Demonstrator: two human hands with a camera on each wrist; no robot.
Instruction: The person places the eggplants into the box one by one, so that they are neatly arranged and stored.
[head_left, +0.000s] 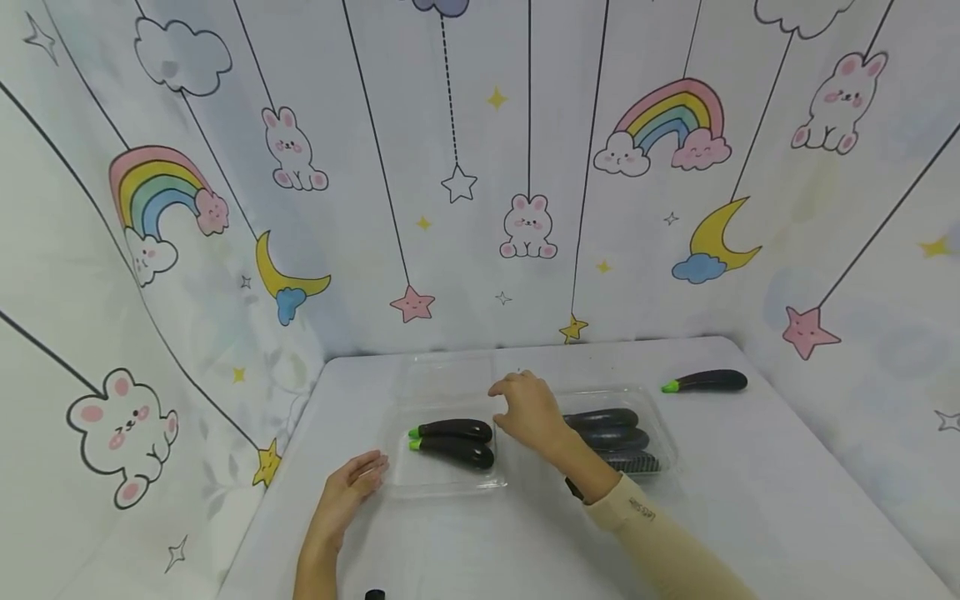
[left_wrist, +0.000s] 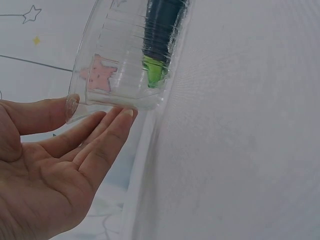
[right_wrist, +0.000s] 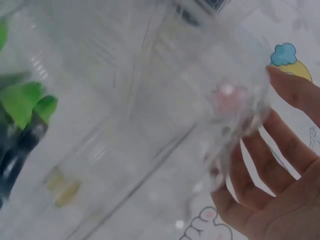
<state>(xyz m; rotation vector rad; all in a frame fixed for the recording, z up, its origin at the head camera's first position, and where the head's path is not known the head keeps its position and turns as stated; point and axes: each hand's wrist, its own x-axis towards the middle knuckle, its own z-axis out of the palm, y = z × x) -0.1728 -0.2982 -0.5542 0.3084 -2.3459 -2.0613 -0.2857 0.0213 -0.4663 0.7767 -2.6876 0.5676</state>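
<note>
Two glossy dark eggplants (head_left: 453, 452) with bright green stems lie side by side in a clear plastic box (head_left: 450, 487), whose see-through lid (head_left: 446, 379) extends behind it. My left hand (head_left: 347, 493) is at the box's left side, fingers extended; its thumb and fingertips meet the plastic wall in the left wrist view. Above the box's right side, my right hand (head_left: 528, 408) has thumb and fingers spread apart beside the lid's edge. In the right wrist view, blurred clear plastic (right_wrist: 170, 115) overlaps its fingertips, so firm contact is hard to judge.
Right of my right arm, a second clear box (head_left: 667, 442) holds several dark eggplants (head_left: 615, 439), partly hidden by the forearm. One single eggplant (head_left: 708, 381) lies at the far right. A small black object (head_left: 375, 594) shows at the bottom edge.
</note>
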